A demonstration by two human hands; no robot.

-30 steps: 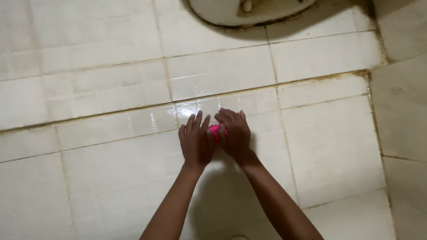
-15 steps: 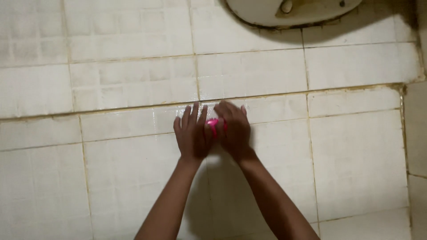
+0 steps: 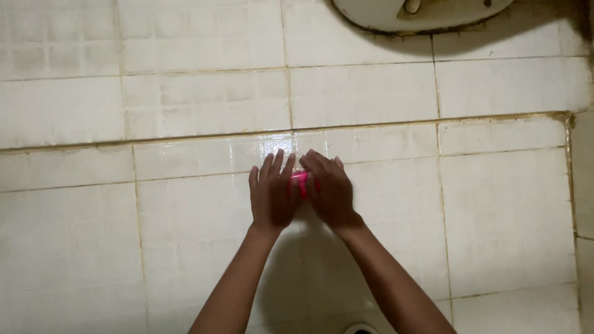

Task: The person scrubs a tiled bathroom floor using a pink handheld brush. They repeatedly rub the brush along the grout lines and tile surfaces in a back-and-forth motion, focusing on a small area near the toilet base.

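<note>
Both of my hands are held out together over a wet white tiled floor [image 3: 185, 222]. Between them is a small bright pink object [image 3: 298, 182], mostly hidden; its kind cannot be told. My left hand [image 3: 271, 196] lies flat against its left side with fingers stretched forward. My right hand [image 3: 329, 190] curls over its top and right side. The two hands touch each other around the pink object.
A white ceramic fixture [image 3: 421, 13] shows at the top edge, with dark grime along its base. Brown stained grout lines [image 3: 346, 127] run across the tiles. A darker, dirty strip runs down the right edge [image 3: 581, 185]. A small pale thing [image 3: 362, 329] peeks in at the bottom.
The view has drifted, so the fixture and tiles sit further right and lower. My hands stay pressed together on the pink object, with small shifts of the fingers.
</note>
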